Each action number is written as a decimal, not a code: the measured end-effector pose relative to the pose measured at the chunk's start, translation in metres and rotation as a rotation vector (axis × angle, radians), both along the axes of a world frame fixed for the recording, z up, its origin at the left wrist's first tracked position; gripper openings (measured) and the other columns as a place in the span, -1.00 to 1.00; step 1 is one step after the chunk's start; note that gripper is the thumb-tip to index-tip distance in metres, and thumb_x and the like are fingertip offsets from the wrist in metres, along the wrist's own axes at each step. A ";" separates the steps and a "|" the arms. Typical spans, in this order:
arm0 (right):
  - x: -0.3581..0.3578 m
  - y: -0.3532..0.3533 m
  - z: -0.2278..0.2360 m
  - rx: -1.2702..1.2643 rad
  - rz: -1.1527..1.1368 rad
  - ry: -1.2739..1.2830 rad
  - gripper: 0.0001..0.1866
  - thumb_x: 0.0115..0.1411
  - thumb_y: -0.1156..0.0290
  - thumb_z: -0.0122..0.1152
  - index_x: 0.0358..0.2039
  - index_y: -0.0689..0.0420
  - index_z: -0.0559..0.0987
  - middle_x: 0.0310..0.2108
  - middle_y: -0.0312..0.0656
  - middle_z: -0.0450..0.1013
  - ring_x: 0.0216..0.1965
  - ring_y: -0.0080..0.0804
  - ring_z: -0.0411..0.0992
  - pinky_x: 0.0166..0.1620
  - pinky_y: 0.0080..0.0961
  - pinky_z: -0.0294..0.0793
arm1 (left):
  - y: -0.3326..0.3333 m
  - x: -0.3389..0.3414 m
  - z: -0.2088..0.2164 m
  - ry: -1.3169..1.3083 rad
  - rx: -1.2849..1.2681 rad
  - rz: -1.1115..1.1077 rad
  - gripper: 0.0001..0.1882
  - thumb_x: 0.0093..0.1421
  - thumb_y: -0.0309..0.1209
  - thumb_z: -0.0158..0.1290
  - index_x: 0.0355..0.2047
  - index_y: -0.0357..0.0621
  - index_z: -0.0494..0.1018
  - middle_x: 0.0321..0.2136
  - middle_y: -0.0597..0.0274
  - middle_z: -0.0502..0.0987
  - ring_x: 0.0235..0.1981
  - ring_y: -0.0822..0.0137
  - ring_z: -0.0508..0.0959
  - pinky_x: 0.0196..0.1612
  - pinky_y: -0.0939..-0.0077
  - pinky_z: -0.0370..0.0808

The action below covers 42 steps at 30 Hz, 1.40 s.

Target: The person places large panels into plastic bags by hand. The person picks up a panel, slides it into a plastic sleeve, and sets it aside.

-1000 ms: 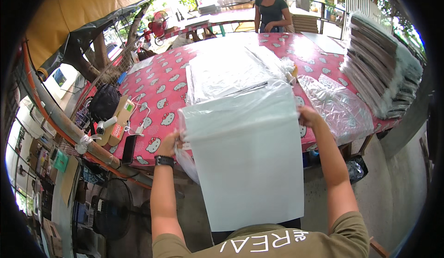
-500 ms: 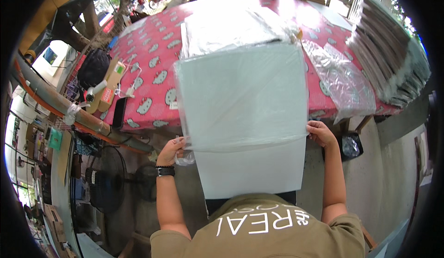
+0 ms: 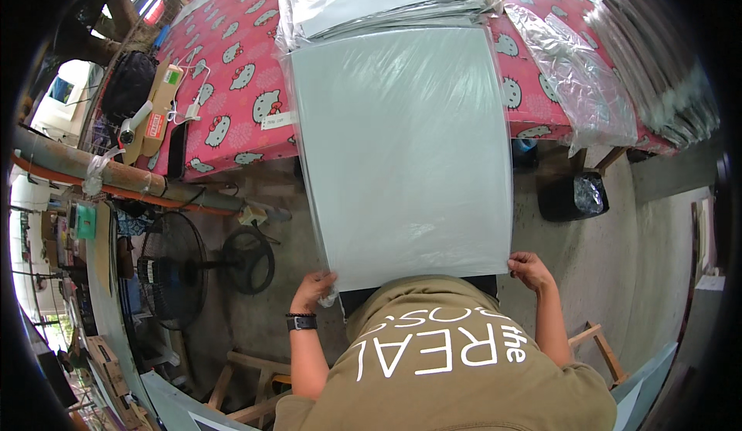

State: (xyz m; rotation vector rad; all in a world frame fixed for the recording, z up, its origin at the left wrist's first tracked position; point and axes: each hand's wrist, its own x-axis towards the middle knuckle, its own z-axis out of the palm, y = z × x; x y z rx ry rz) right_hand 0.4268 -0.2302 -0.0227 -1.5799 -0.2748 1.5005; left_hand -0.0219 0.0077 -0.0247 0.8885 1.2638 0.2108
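- Table (image 3: 263, 83): under the sheet's far end.
- Pale sheet (image 3: 402, 153): spans from the table to the person's shirt; probably light, fairly stiff, easily creased; best held by both side edges.
- Clear plastic sleeve (image 3: 456, 68): around the sheet; likely soft, slippery, tearable.
- Left hand (image 3: 313, 290), right hand (image 3: 532, 270): fingers pinching the sleeve's near corners.

Over the last second we drew the clear plastic sleeve (image 3: 406, 153) down the pale sheet (image 3: 394, 218), so its edge, which had lain across the upper part, reached the sheet's lower end. Our left hand (image 3: 314, 289) and right hand (image 3: 530, 270) came down from beside the table edge (image 3: 239, 160) to the lower corners. Our view tipped downward, losing the person opposite.
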 end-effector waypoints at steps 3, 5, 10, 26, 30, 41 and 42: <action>-0.006 -0.005 0.013 -0.041 0.189 -0.172 -0.84 -0.03 0.39 0.20 -0.50 0.23 0.48 -0.63 -0.37 0.33 -0.60 -0.62 0.24 -0.52 -0.69 0.23 | -0.007 0.002 0.009 0.057 0.146 -0.114 -0.71 -0.02 -0.27 0.13 -0.71 -0.14 0.34 -0.78 0.53 0.20 -0.74 0.63 0.13 -0.68 0.68 0.04; -0.005 -0.002 0.026 0.012 0.264 -0.267 -0.85 -0.02 0.40 0.19 -0.52 0.22 0.48 -0.64 -0.38 0.31 -0.60 -0.63 0.23 -0.52 -0.68 0.22 | -0.006 0.004 0.017 0.053 0.185 -0.115 -0.69 -0.03 -0.27 0.14 -0.74 -0.15 0.34 -0.79 0.52 0.20 -0.72 0.63 0.13 -0.67 0.67 0.05; -0.002 0.016 0.061 0.335 -0.128 -0.148 -0.86 0.01 0.40 0.15 -0.55 0.21 0.48 -0.66 -0.40 0.28 -0.60 -0.67 0.20 -0.50 -0.72 0.20 | 0.004 0.024 0.053 -0.124 0.237 -0.012 -0.74 -0.04 -0.28 0.15 -0.69 -0.17 0.40 -0.76 0.49 0.28 -0.73 0.63 0.17 -0.67 0.70 0.07; -0.056 0.042 0.065 0.702 -0.869 0.468 -0.50 0.13 0.03 -0.11 -0.09 0.18 0.34 -0.07 -0.21 0.32 -0.09 -0.27 0.30 -0.06 -0.39 0.31 | -0.032 0.115 0.099 -0.442 0.189 -0.516 -0.60 -0.01 -0.30 0.12 -0.22 -0.34 0.38 -0.30 0.23 0.46 -0.26 0.45 0.40 -0.17 0.58 0.32; -0.064 0.069 0.055 0.470 -0.947 0.089 -0.59 0.07 0.36 0.08 -0.08 0.24 0.31 -0.14 -0.16 0.34 -0.15 -0.31 0.32 -0.06 -0.41 0.32 | -0.045 0.162 0.104 -0.540 0.394 -0.863 -0.53 -0.02 -0.28 0.14 -0.17 -0.34 0.34 -0.26 0.16 0.45 -0.19 0.41 0.38 -0.13 0.57 0.31; 0.049 0.004 0.247 0.594 -1.044 -1.648 -0.55 0.13 0.31 0.02 -0.07 0.37 0.27 -0.20 -0.01 0.35 -0.25 -0.37 0.35 -0.17 -0.53 0.37 | -0.007 0.153 0.108 -0.537 0.372 -0.829 -0.71 0.03 -0.27 0.05 -0.29 -0.19 0.45 -0.53 0.32 0.46 -0.47 0.57 0.38 -0.39 0.66 0.33; 0.028 0.026 0.287 0.737 -1.117 -1.525 -0.54 0.13 0.31 0.02 -0.05 0.36 0.25 -0.18 -0.01 0.34 -0.25 -0.35 0.35 -0.16 -0.51 0.36 | -0.002 0.154 0.107 -0.540 0.347 -0.838 -0.72 0.03 -0.30 0.04 -0.28 -0.20 0.44 -0.53 0.33 0.45 -0.49 0.59 0.37 -0.40 0.67 0.32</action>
